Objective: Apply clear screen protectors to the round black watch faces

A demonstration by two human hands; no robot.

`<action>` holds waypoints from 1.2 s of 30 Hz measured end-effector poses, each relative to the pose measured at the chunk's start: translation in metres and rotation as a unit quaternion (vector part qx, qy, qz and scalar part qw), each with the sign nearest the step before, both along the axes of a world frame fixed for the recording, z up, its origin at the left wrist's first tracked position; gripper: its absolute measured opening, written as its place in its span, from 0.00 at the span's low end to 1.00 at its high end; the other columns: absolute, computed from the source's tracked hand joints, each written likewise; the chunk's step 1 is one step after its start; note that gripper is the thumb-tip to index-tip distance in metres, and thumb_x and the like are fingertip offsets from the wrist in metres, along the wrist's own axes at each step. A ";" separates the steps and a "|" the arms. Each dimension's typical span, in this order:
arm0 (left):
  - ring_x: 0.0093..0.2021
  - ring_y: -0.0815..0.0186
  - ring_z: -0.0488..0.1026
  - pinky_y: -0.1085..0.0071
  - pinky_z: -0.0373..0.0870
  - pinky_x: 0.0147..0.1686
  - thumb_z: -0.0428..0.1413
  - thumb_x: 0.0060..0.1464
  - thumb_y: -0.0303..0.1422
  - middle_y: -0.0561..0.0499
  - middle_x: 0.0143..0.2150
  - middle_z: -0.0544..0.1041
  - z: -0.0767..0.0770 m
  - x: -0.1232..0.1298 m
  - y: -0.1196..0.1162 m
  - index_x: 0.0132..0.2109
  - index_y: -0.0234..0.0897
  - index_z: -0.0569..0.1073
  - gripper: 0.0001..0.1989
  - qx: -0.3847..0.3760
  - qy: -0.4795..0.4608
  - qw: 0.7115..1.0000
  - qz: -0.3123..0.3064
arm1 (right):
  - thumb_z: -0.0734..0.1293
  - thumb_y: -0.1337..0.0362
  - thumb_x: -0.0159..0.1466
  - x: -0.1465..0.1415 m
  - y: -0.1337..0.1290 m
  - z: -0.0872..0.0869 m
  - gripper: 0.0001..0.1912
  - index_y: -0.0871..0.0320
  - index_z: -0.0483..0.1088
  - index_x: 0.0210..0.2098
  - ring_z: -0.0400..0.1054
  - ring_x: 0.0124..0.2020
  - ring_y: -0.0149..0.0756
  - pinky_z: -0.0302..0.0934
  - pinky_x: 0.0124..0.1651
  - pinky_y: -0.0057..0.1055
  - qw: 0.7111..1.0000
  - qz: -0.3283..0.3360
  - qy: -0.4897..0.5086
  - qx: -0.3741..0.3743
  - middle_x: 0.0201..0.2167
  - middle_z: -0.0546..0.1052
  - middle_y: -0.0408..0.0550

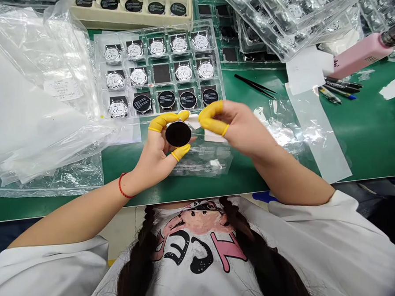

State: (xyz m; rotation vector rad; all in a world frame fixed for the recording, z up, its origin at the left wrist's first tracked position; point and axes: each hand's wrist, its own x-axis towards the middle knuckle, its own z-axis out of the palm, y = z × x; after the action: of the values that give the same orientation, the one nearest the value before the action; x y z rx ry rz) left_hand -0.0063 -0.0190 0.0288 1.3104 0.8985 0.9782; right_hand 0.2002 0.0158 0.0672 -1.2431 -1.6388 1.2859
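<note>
My left hand (158, 150), with yellow finger cots, holds a round watch case with a black glass face (178, 134) turned toward me. Its thumb and fingers grip the rim. Beside it, my right hand (229, 124), also in yellow cots, pinches a white cloth (193, 121) close to the watch's upper right edge. Whether cloth and watch touch I cannot tell. Just beyond my hands lies a clear plastic tray (222, 89) of watch cases, some with silver backs up, several with black printed discs; one middle pocket shows only a black pad (161, 73).
Clear printed film (214, 158) lies under my hands. Plastic bags (32, 95) cover the left side. Black tweezers (255, 86), pens (342, 87) and a pink bottle (361, 55) are at right. Stacked trays (296, 14) and a beige tray (131, 17) stand at the back.
</note>
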 end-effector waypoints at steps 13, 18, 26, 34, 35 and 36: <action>0.42 0.66 0.81 0.67 0.80 0.49 0.66 0.53 0.30 0.49 0.50 0.78 -0.003 0.001 0.005 0.57 0.41 0.67 0.26 -0.048 -0.017 0.996 -0.067 | 0.73 0.59 0.60 -0.008 -0.009 -0.005 0.10 0.57 0.70 0.30 0.70 0.42 0.35 0.65 0.51 0.37 0.997 0.043 0.038 -0.060 0.37 0.77 0.45; 0.41 0.69 0.81 0.70 0.81 0.46 0.67 0.52 0.30 0.49 0.55 0.76 -0.010 0.003 0.008 0.55 0.41 0.66 0.26 -0.005 -0.038 0.997 -0.068 | 0.72 0.62 0.59 -0.011 -0.012 -0.006 0.07 0.58 0.71 0.32 0.70 0.39 0.33 0.65 0.48 0.35 0.997 0.016 0.042 -0.070 0.35 0.77 0.44; 0.41 0.70 0.82 0.71 0.81 0.47 0.66 0.54 0.29 0.50 0.53 0.76 -0.018 0.002 0.009 0.56 0.43 0.65 0.26 0.035 -0.036 0.996 -0.072 | 0.73 0.64 0.57 -0.015 -0.014 -0.007 0.07 0.57 0.70 0.30 0.68 0.34 0.29 0.66 0.38 0.30 0.996 0.006 0.065 -0.057 0.32 0.75 0.42; 0.41 0.68 0.81 0.69 0.81 0.46 0.66 0.53 0.30 0.50 0.53 0.77 -0.013 0.003 0.007 0.55 0.43 0.65 0.26 0.018 -0.024 0.997 -0.064 | 0.72 0.63 0.57 -0.016 -0.015 -0.004 0.08 0.57 0.69 0.30 0.68 0.35 0.31 0.66 0.39 0.31 0.999 0.000 0.027 -0.033 0.33 0.76 0.43; 0.41 0.68 0.81 0.69 0.81 0.46 0.66 0.53 0.29 0.50 0.52 0.77 -0.013 0.003 0.007 0.55 0.43 0.65 0.26 0.015 -0.024 0.998 -0.064 | 0.72 0.64 0.57 -0.016 -0.015 -0.004 0.07 0.57 0.69 0.30 0.68 0.35 0.31 0.66 0.39 0.31 0.999 0.000 0.023 -0.031 0.33 0.76 0.43; 0.41 0.67 0.81 0.69 0.81 0.46 0.66 0.53 0.29 0.51 0.51 0.77 -0.012 0.003 0.007 0.55 0.43 0.65 0.26 0.012 -0.025 0.998 -0.063 | 0.71 0.64 0.58 -0.016 -0.015 -0.004 0.07 0.57 0.69 0.30 0.68 0.35 0.31 0.66 0.40 0.32 0.999 0.000 0.020 -0.028 0.33 0.76 0.43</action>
State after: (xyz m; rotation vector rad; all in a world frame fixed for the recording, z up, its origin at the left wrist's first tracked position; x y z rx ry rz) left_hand -0.0030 -0.0120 0.0165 1.3408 0.7600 0.9217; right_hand 0.1844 0.0009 0.0629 -1.2432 -1.5837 1.3563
